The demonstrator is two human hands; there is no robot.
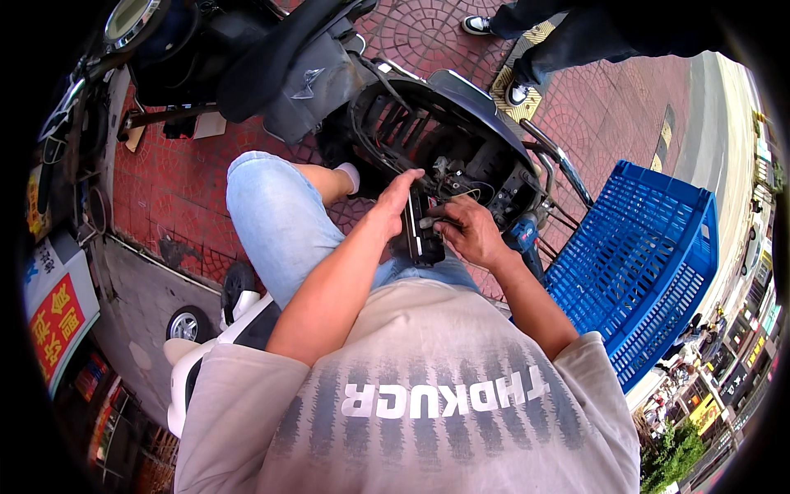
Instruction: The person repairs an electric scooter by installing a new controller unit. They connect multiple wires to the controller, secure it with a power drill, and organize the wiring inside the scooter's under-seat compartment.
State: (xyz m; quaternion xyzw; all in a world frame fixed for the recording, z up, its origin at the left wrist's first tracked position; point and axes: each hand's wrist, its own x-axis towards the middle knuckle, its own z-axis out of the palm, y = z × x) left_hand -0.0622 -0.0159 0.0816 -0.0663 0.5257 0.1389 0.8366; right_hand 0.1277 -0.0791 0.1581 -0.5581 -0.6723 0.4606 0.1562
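Observation:
A black box-shaped part [423, 244] with a pale strip along one edge stands upright between my thighs, in front of the opened scooter body [436, 136]. My left hand [393, 210] lies against the part's left side with its fingers stretched out straight; its thumb is hidden. My right hand [473, 230] is at the part's right side, the fingers curled and pinched together. A small dark grey piece shows by those fingertips, too small to name. Just beyond the hands, wires and a metal fitting [448, 174] show inside the scooter's open bay.
A blue plastic crate [634, 255] stands at the right, with a blue cordless power tool [524, 236] beside my right forearm. The scooter's black seat [276, 62] is at the upper left. A person's legs [551, 53] stand on the red paving beyond. A small wheel [189, 325] is at the left.

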